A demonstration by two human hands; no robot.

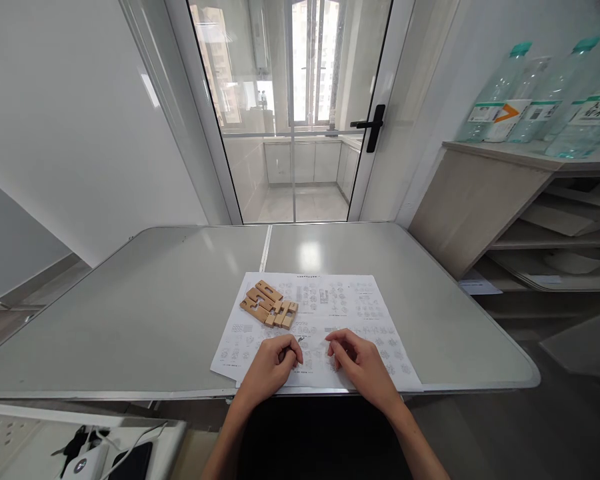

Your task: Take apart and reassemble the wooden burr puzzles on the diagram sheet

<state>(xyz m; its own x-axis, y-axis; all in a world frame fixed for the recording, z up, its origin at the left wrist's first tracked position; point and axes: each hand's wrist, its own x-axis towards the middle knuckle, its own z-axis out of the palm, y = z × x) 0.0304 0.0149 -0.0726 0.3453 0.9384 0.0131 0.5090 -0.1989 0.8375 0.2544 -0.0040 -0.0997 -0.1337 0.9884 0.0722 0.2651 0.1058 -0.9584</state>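
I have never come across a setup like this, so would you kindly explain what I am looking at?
Certainly. There is no machine here: the left hand and right hand are a person's own, bare. The single picture comes from a camera worn on that person's head, looking forward and down, so the forearms enter from the bottom.

Ahead is a grey table. On it lie printed paper sheets with small diagrams, and on those a cluster of wooden pieces, just beyond the left hand. Both hands are loosely curled over the sheets near the table's close edge. I see nothing held, though the insides of the curled fingers are partly hidden.
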